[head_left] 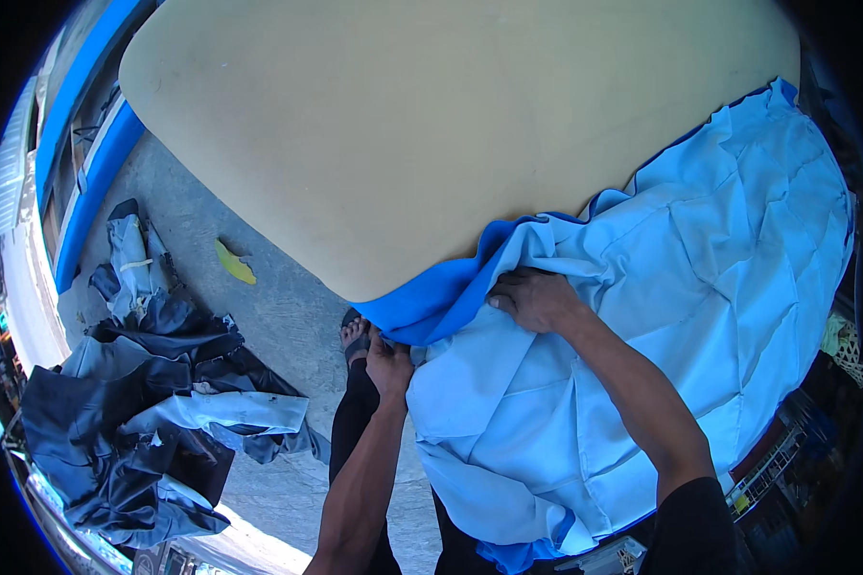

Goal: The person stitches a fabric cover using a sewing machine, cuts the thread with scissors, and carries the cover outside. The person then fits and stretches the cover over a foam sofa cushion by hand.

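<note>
A big beige foam pad [431, 134] with rounded corners fills the upper middle. Over its right side and near corner lies a fabric cover [681, 307], its pale underside turned outward and its bright blue face showing along the foam's edge. At the near corner, my left hand [389, 366] is closed on the lower edge of the blue fabric; its fingertips are partly hidden. My right hand [535, 299] is bunched over the pale fabric to the right of that corner, fingers curled into a fold of it.
Crumpled black and grey torn sheeting [153, 412] lies on the concrete floor [283, 297] at left, near a yellow leaf [234, 263]. A blue-edged frame [101, 182] stands at far left. My sandalled foot [355, 335] is beside the foam's near corner. A dark crate [786, 441] sits at lower right.
</note>
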A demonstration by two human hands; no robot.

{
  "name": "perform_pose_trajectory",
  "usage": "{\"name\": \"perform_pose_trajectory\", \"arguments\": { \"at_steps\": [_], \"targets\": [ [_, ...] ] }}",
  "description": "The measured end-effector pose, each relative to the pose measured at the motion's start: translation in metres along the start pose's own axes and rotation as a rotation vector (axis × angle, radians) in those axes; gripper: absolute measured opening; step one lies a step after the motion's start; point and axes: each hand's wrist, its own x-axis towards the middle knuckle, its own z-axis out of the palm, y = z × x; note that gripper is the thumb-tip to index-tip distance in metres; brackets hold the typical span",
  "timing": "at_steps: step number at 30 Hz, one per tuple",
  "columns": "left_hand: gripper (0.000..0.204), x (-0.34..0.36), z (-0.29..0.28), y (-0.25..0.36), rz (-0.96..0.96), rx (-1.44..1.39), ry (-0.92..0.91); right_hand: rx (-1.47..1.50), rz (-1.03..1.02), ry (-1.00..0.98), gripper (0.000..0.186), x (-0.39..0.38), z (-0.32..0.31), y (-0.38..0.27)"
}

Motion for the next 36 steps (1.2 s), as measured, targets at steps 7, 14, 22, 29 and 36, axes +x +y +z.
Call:
{"name": "perform_pose_trajectory", "arguments": {
  "at_steps": [7, 14, 22, 29, 36],
  "targets": [
    [0.022, -0.008, 0.011, 0.011, 0.051, 0.051, 0.104, -0.266, 0.047, -0.203, 0.046, 0.017, 0.012, 0.012],
    [0.028, 0.019, -0.021, 0.018, 0.145, 0.277, 0.327, -0.014, 0.052, -0.195, 0.049, 0.017, 0.022, -0.014],
    [0.024, -0.061, 0.045, 0.135, 0.864, 0.167, -0.417, 0.002, 0.182, 0.01, 0.048, -0.022, -0.004, 0.055],
    [0.053, -0.014, 0.125, 0.13, 0.37, 0.775, -0.66, -0.12, 0.255, -0.159, 0.039, 0.029, 0.012, 0.076],
    [0.05, 0.001, 0.107, 0.099, 0.484, 0.525, -0.519, 0.04, 0.101, -0.311, 0.045, 0.008, -0.025, 0.08]
  ]
}}
